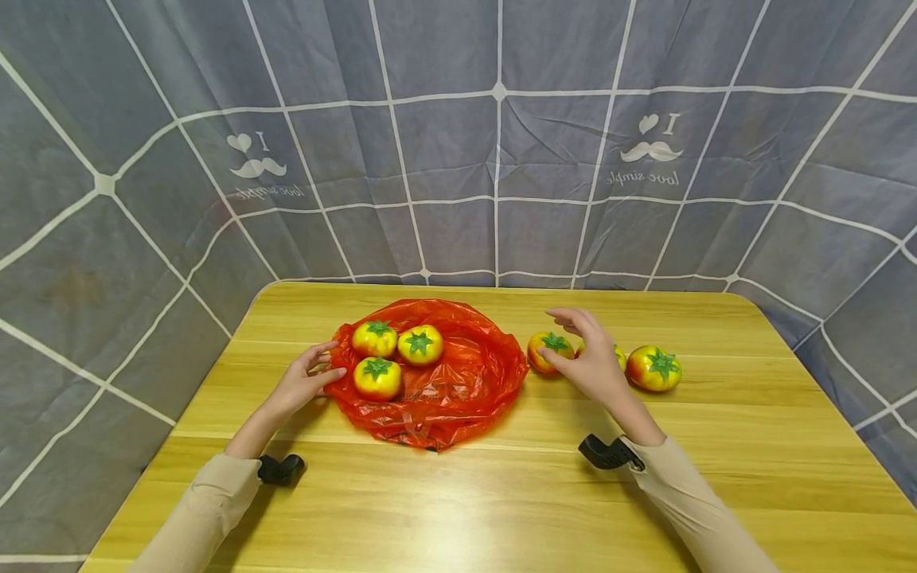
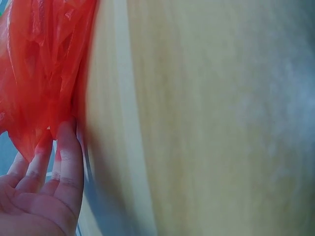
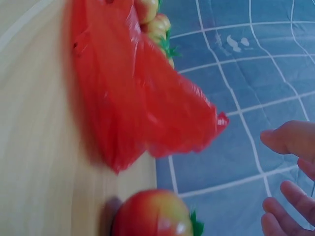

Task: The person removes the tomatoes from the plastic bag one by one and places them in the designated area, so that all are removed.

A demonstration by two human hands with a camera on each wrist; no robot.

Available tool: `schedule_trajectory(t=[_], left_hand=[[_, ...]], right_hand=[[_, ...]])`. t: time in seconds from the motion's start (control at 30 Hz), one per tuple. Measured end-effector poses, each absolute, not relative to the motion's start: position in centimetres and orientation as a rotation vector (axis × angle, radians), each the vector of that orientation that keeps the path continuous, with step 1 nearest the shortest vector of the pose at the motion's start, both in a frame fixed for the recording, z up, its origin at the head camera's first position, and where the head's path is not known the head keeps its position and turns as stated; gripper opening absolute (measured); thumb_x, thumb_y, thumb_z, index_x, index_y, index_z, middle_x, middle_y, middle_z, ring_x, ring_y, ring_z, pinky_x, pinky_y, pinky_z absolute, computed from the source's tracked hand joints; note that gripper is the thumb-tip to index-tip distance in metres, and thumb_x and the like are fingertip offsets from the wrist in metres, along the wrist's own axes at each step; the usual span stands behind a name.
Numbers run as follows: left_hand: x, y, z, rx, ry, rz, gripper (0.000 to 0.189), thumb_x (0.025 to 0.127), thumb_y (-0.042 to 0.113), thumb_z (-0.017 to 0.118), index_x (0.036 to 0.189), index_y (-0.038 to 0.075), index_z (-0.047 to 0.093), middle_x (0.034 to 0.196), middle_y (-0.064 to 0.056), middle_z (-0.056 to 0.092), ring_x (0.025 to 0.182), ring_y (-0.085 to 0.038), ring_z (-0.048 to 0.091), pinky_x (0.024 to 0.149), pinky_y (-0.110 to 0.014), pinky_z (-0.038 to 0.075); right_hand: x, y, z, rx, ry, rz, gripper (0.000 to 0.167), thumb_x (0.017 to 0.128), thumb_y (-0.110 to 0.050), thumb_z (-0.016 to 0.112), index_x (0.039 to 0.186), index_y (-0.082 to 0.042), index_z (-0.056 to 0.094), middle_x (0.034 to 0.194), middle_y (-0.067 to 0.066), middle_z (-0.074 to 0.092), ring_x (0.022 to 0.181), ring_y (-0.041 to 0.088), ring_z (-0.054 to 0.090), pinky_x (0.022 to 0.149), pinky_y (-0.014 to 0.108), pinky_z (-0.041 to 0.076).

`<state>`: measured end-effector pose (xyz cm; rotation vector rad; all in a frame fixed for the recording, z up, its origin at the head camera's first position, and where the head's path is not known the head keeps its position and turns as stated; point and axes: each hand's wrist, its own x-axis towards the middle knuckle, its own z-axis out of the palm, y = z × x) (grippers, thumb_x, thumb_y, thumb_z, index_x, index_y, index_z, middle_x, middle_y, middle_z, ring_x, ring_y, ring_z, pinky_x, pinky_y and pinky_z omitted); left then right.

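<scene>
A thin red plastic bag (image 1: pixel 466 374) lies spread on the table with three yellow-red tomatoes with green leafy tops on its left part; one is the front tomato (image 1: pixel 377 379). At the bag's left edge is my left hand (image 1: pixel 304 380), its extended fingers touching the crumpled plastic (image 2: pixel 47 64) in the left wrist view. To the right of the bag, three more tomatoes stand in a row. My right hand (image 1: pixel 591 358) hovers there with thumb and fingers spread, holding nothing. It is nearest the left tomato (image 1: pixel 550 352) and covers much of the middle one. The right tomato (image 1: pixel 653 368) is in plain sight.
Everything rests on a light wooden table (image 1: pixel 458 509). Behind it and along both sides hangs a grey curtain (image 1: pixel 444 159) with white grid lines. Each wrist wears a black camera mount, such as the right mount (image 1: pixel 609 454).
</scene>
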<state>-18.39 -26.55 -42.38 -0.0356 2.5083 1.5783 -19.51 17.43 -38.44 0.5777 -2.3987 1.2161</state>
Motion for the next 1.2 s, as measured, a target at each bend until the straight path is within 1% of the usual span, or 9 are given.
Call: schedule_trajectory(t=[0.07, 0.17, 0.27, 0.43, 0.57, 0.67, 0.9, 1.03, 1.2], left_hand=[[-18.4, -26.6, -42.4, -0.041, 2.507, 1.58, 0.062, 0.095, 0.015, 0.058, 0.147, -0.001, 0.028, 0.138, -0.032, 0.039, 0.098, -0.019, 0.06, 0.069, -0.02, 0.055], [-18.3, -26.5, -42.4, -0.037, 2.508, 1.575, 0.062, 0.096, 0.016, 0.058, 0.147, -0.002, 0.027, 0.138, -0.033, 0.038, 0.1, -0.02, 0.059, 0.069, -0.019, 0.054], [-18.4, -26.5, -42.4, -0.04, 2.508, 1.574, 0.062, 0.096, 0.017, 0.058, 0.147, -0.002, 0.028, 0.137, -0.032, 0.039, 0.102, -0.021, 0.059, 0.07, -0.019, 0.054], [-18.4, -26.6, -42.3, -0.046, 2.509, 1.568, 0.062, 0.096, 0.016, 0.058, 0.147, -0.001, 0.028, 0.137, -0.032, 0.039, 0.101, -0.022, 0.059, 0.07, -0.019, 0.054], [-18.4, -26.6, -42.4, -0.038, 2.508, 1.573, 0.062, 0.096, 0.016, 0.058, 0.147, -0.001, 0.028, 0.137, -0.032, 0.04, 0.102, -0.022, 0.059, 0.07, -0.019, 0.055], [-18.3, -26.5, -42.3, -0.027, 2.507, 1.575, 0.062, 0.096, 0.016, 0.058, 0.147, -0.002, 0.027, 0.137, -0.033, 0.039, 0.104, -0.026, 0.058, 0.07, -0.019, 0.055], [-18.2, -26.4, -42.2, -0.025, 2.488, 1.601, 0.063, 0.096, 0.016, 0.058, 0.147, -0.002, 0.026, 0.138, -0.032, 0.036, 0.117, -0.038, 0.047, 0.07, -0.018, 0.052], [-18.2, -26.5, -42.3, -0.026, 2.494, 1.594, 0.062, 0.096, 0.015, 0.057, 0.147, -0.002, 0.026, 0.138, -0.033, 0.036, 0.119, -0.039, 0.047, 0.07, -0.018, 0.053], [-18.2, -26.5, -42.3, -0.033, 2.493, 1.591, 0.063, 0.096, 0.015, 0.057, 0.148, -0.002, 0.026, 0.139, -0.033, 0.035, 0.121, -0.041, 0.045, 0.07, -0.018, 0.052]], right_hand=[[-19.6, 16.9, -38.3, 0.594, -2.396, 1.237, 0.053, 0.074, -0.007, 0.081, 0.123, -0.005, 0.06, 0.118, 0.016, 0.06, 0.108, 0.029, 0.057, 0.096, 0.044, 0.048], [-19.8, 15.9, -38.1, 0.61, -2.394, 1.279, 0.053, 0.074, -0.006, 0.08, 0.123, -0.004, 0.06, 0.118, 0.017, 0.059, 0.108, 0.029, 0.057, 0.096, 0.048, 0.048], [-19.8, 14.9, -37.9, 0.627, -2.4, 1.292, 0.054, 0.074, -0.007, 0.08, 0.123, -0.003, 0.059, 0.118, 0.016, 0.059, 0.108, 0.03, 0.057, 0.095, 0.048, 0.048], [-19.9, 13.1, -37.9, 0.671, -2.433, 1.305, 0.054, 0.075, -0.013, 0.081, 0.124, -0.007, 0.059, 0.12, 0.014, 0.059, 0.109, 0.032, 0.058, 0.095, 0.048, 0.049], [-19.9, 11.7, -37.8, 0.713, -2.459, 1.37, 0.056, 0.076, -0.012, 0.081, 0.126, -0.007, 0.058, 0.122, 0.016, 0.057, 0.11, 0.034, 0.057, 0.096, 0.05, 0.049], [-20.0, 10.8, -37.7, 0.724, -2.489, 1.398, 0.057, 0.075, -0.011, 0.081, 0.126, -0.005, 0.057, 0.123, 0.018, 0.056, 0.109, 0.034, 0.057, 0.096, 0.048, 0.05], [-20.6, 9.0, -37.4, 0.748, -2.546, 1.412, 0.058, 0.076, -0.011, 0.081, 0.128, -0.007, 0.056, 0.126, 0.017, 0.054, 0.111, 0.035, 0.056, 0.096, 0.046, 0.05], [-21.1, 8.2, -37.0, 0.768, -2.555, 1.45, 0.057, 0.076, -0.011, 0.08, 0.128, -0.008, 0.056, 0.127, 0.018, 0.053, 0.113, 0.036, 0.057, 0.097, 0.046, 0.05], [-21.8, 7.2, -36.5, 0.795, -2.555, 1.503, 0.057, 0.077, -0.01, 0.079, 0.128, -0.006, 0.055, 0.128, 0.017, 0.053, 0.114, 0.038, 0.056, 0.098, 0.048, 0.048]])
